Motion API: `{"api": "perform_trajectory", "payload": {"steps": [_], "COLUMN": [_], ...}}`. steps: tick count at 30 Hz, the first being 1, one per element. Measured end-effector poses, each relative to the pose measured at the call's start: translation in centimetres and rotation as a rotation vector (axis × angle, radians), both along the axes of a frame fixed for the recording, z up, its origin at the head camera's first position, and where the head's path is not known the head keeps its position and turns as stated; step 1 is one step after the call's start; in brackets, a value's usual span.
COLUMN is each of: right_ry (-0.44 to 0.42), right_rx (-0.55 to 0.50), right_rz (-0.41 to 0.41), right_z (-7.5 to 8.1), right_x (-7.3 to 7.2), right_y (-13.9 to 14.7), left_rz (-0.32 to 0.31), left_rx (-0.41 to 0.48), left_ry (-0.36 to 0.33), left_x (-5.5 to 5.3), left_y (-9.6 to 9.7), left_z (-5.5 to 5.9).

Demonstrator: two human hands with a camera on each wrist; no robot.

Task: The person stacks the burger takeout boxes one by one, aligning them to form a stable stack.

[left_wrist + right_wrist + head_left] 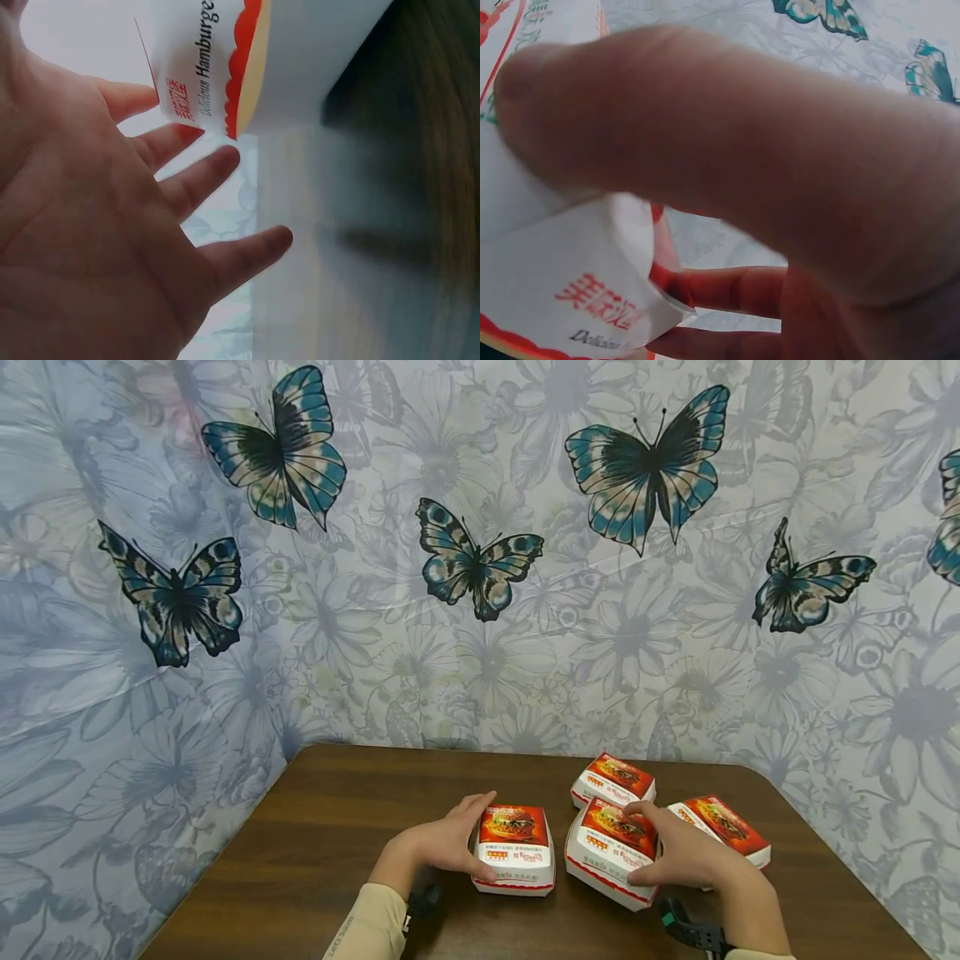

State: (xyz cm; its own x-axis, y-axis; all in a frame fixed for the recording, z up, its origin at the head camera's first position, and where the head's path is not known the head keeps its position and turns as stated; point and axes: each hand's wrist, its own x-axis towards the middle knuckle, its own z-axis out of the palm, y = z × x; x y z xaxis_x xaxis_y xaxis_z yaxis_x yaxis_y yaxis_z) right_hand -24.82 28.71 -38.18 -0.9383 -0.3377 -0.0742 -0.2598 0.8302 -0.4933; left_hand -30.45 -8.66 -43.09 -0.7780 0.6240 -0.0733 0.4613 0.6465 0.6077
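Observation:
In the head view, a white and red hamburger box (pixel 517 852) sits on the table, left of the others. My left hand (pixel 444 842) is along its left side, thumb by the near corner. Its fingers (pixel 199 184) look straight and spread in the left wrist view, some touching the box. My right hand (pixel 693 856) grips a second hamburger box (pixel 609 860), thumb on the near side and fingers round the far right side. This box sits at an angle; its underside is hidden. Behind it is a third hamburger box (pixel 600 787), and a fourth (pixel 731 827) lies partly behind the right hand.
The brown wooden table (pixel 337 810) has rounded far corners. Right behind its far edge hangs a flower-patterned cloth (pixel 495 693) with printed butterflies. Dark bands circle both wrists, the right one (pixel 693 931) close to the tabletop.

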Motion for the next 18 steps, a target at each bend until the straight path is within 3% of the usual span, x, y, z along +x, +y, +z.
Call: {"api": "perform_trajectory", "payload": {"steps": [4,18], "right_ry": [0.028,0.124], "right_rx": [-0.007,-0.064], "right_rz": [0.007,0.002], "right_z": [0.5,1.8], "right_x": [0.3,1.0], "right_y": [-0.2,-1.4], "left_rz": [-0.013,-0.035], "left_rx": [0.012,0.027], "left_ry": [-0.015,0.029], "left_x": [-0.2,-0.7], "left_y": [-0.1,0.6], "left_z": [-0.1,-0.9]}}
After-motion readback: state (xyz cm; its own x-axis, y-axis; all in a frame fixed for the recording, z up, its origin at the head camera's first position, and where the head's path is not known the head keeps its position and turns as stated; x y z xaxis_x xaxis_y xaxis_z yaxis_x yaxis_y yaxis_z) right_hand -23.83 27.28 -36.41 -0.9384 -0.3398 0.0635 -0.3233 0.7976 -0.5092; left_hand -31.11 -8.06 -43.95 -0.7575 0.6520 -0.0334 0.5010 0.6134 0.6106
